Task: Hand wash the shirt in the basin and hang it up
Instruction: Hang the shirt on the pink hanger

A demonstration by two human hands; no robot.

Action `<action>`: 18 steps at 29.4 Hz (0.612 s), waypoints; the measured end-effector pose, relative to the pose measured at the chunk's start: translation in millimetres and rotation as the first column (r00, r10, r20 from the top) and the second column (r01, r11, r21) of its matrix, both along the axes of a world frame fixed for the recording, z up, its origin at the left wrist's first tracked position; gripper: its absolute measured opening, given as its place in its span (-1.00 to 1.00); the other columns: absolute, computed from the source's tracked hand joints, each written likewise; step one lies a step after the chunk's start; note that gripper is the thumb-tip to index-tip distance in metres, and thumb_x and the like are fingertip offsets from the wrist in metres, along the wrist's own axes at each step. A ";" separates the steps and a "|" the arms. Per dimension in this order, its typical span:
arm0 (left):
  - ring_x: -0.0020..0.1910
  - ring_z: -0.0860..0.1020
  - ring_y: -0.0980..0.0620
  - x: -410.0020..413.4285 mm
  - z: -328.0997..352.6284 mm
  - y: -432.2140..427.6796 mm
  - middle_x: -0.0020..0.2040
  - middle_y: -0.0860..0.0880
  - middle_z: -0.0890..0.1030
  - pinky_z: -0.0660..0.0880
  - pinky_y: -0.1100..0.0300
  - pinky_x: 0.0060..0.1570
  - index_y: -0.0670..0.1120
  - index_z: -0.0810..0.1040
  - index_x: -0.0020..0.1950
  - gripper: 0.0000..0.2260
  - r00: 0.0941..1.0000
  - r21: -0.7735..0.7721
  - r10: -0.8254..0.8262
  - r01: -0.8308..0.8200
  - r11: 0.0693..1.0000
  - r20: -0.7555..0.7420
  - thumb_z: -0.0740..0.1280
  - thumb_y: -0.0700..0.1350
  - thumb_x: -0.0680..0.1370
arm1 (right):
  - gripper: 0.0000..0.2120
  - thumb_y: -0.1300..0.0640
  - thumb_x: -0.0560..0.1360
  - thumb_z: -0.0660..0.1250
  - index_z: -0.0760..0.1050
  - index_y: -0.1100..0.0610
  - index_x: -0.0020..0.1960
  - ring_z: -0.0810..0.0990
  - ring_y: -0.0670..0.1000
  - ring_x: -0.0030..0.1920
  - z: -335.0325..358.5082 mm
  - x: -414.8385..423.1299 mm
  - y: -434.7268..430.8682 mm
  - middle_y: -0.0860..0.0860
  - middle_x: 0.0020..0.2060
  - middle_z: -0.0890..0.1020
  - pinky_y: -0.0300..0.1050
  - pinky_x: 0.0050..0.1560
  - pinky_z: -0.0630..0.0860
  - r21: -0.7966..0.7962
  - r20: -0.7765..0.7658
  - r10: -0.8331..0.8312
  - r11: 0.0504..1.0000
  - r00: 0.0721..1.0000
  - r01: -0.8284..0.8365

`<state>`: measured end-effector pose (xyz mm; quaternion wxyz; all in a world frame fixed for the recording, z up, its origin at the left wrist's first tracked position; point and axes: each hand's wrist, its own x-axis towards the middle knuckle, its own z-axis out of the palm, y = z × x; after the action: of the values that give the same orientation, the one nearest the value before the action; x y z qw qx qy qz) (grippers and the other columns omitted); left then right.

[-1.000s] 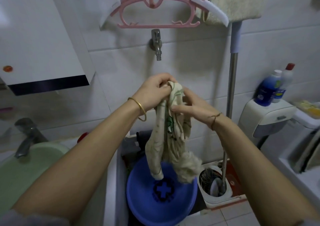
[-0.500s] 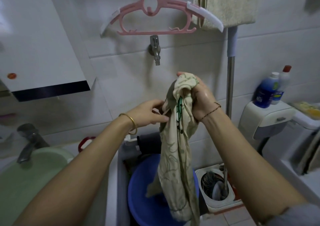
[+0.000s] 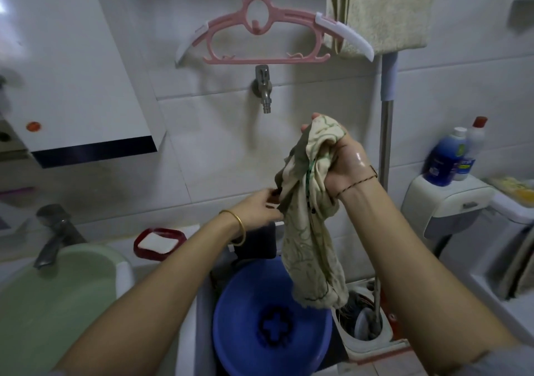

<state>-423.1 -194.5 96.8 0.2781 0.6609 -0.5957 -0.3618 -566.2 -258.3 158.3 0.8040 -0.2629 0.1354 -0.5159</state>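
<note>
A wet cream shirt (image 3: 310,225) with green line print hangs bunched and twisted above the blue basin (image 3: 231,318). My right hand (image 3: 344,162) grips its top end, raised below the wall tap. Lower and to the left, my left hand (image 3: 264,209) pinches an edge of the shirt's side. The shirt's lower end dangles over the basin's right rim. A pink hanger (image 3: 260,40) with white tips hangs on the tiled wall above the tap (image 3: 263,87).
A green sink (image 3: 43,303) with a faucet sits at the left, a red soap dish (image 3: 159,243) behind it. A mop handle (image 3: 385,144) stands at the right in a white bucket (image 3: 361,326). Bottles (image 3: 450,156) rest on a white dispenser; a towel (image 3: 384,9) hangs above.
My right hand lifted the shirt's top end higher and to the right. My left hand dropped from the top to pinch the shirt's side edge. The view tilted upward.
</note>
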 end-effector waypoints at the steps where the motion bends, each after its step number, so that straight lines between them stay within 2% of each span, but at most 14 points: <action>1: 0.13 0.51 -0.01 -0.8 -2.2 -0.3 0.11 -0.02 0.53 0.48 0.08 0.16 -0.08 0.43 0.24 -0.69 1.000 -0.005 -0.014 0.014 1.000 -0.002 0.32 -0.25 0.51 | -0.77 0.33 0.49 0.17 0.60 0.17 -0.15 0.42 0.01 -0.32 2.6 0.5 1.6 0.12 -0.35 0.63 -0.12 -0.03 0.34 -0.016 -0.012 0.000 1.000 1.000 0.000; 3: 0.12 0.53 -0.03 1.6 -4.7 -0.7 0.08 -0.03 0.56 0.48 0.06 0.18 -0.06 0.46 0.17 -0.77 0.998 0.019 -0.002 0.003 1.000 -0.059 0.31 -0.22 0.53 | -0.74 0.29 0.51 0.19 0.62 0.15 -0.22 0.48 0.02 -0.34 6.3 -1.5 3.5 0.10 -0.35 0.63 -0.12 -0.12 0.42 -0.033 -0.023 -0.002 0.999 1.000 0.001; 5: 0.13 0.54 -0.04 6.7 -6.1 -1.0 0.12 -0.08 0.58 0.50 0.04 0.19 -0.07 0.47 0.18 -0.73 0.996 0.086 0.002 0.006 0.996 -0.088 0.37 -0.13 0.51 | -0.74 0.27 0.50 0.20 0.63 0.14 -0.25 0.49 0.02 -0.32 7.7 -5.4 4.0 0.10 -0.34 0.63 -0.11 -0.11 0.44 -0.012 -0.009 -0.015 1.000 1.000 0.015; 7: -0.02 0.57 0.02 12.9 -4.3 0.0 0.02 -0.05 0.59 0.55 0.22 0.01 -0.09 0.46 0.19 -0.71 0.995 0.131 0.000 0.012 0.991 -0.096 0.39 -0.11 0.50 | -0.80 0.25 0.46 0.23 0.60 0.13 -0.24 0.51 0.01 -0.34 6.3 -8.9 2.7 0.08 -0.36 0.63 -0.13 -0.11 0.46 0.023 0.008 -0.009 1.000 1.000 0.009; 9: -0.19 0.54 0.09 20.0 2.8 3.2 -0.14 0.00 0.57 0.53 0.30 -0.21 -0.07 0.50 0.13 -0.81 1.000 0.142 0.008 -0.004 0.990 -0.028 0.37 -0.14 0.52 | -0.84 0.28 0.44 0.23 0.57 0.14 -0.20 0.54 -0.02 -0.40 0.6 -11.0 1.3 0.06 -0.40 0.61 -0.18 -0.21 0.53 0.047 0.002 -0.004 0.999 1.000 0.004; 11: -0.25 0.52 0.02 31.3 13.6 3.6 -0.22 -0.05 0.54 0.53 0.18 -0.22 -0.06 0.54 -0.06 -0.95 0.991 0.075 0.079 -0.087 0.993 0.111 0.37 -0.17 0.50 | -0.75 0.40 0.47 0.12 0.50 0.14 -0.14 0.59 -0.01 -0.36 -9.7 -15.3 -2.5 0.09 -0.35 0.62 -0.17 -0.27 0.56 -0.021 -0.143 -0.136 0.991 0.980 0.134; 12: -0.28 0.50 -0.01 38.0 19.3 3.0 -0.25 -0.08 0.53 0.50 0.16 -0.24 -0.07 0.53 -0.15 -0.94 0.981 0.013 0.155 -0.158 0.987 0.118 0.36 -0.21 0.49 | -0.69 0.46 0.47 0.06 0.47 0.14 -0.15 0.60 0.01 -0.31 -15.4 -17.6 -3.6 0.12 -0.29 0.62 -0.16 -0.24 0.56 -0.083 -0.248 -0.242 0.970 0.938 0.228; 13: -0.30 0.48 -0.02 43.8 26.3 2.6 -0.27 -0.09 0.51 0.46 0.18 -0.28 -0.07 0.50 -0.20 -0.88 0.971 -0.038 0.233 -0.231 0.972 0.059 0.34 -0.27 0.48 | -0.66 0.49 0.46 0.02 0.45 0.14 -0.18 0.59 0.02 -0.27 -20.6 -20.2 -3.0 0.12 -0.25 0.61 -0.17 -0.24 0.55 -0.152 -0.349 -0.337 0.941 0.875 0.302; 16: -0.44 0.47 0.01 53.5 53.8 2.8 -0.38 -0.13 0.44 0.40 0.32 -0.43 -0.12 0.44 -0.31 -0.76 0.893 -0.058 0.317 -0.352 0.934 -0.321 0.23 -0.42 0.45 | -0.70 0.50 0.45 0.03 0.42 0.18 -0.16 0.49 -0.01 -0.27 -32.3 -25.1 -4.0 0.07 -0.24 0.54 -0.30 -0.34 0.49 -0.396 -0.592 -0.545 0.838 0.593 0.375; 18: -0.57 0.48 0.09 53.4 74.1 5.6 -0.50 -0.07 0.47 0.40 0.38 -0.53 -0.12 0.48 -0.41 -0.71 0.795 -0.038 0.292 -0.367 0.929 -0.532 0.26 -0.38 0.49 | -0.70 0.49 0.44 0.05 0.37 0.12 -0.18 0.41 -0.04 -0.26 -36.0 -25.6 -7.5 0.05 -0.24 0.47 -0.31 -0.35 0.39 -0.505 -0.659 -0.617 0.786 0.430 0.356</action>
<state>-369.7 -188.9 170.8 0.5320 0.6116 -0.3979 -0.4295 -591.8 -265.8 122.3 0.4199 -0.5275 0.4732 -0.5669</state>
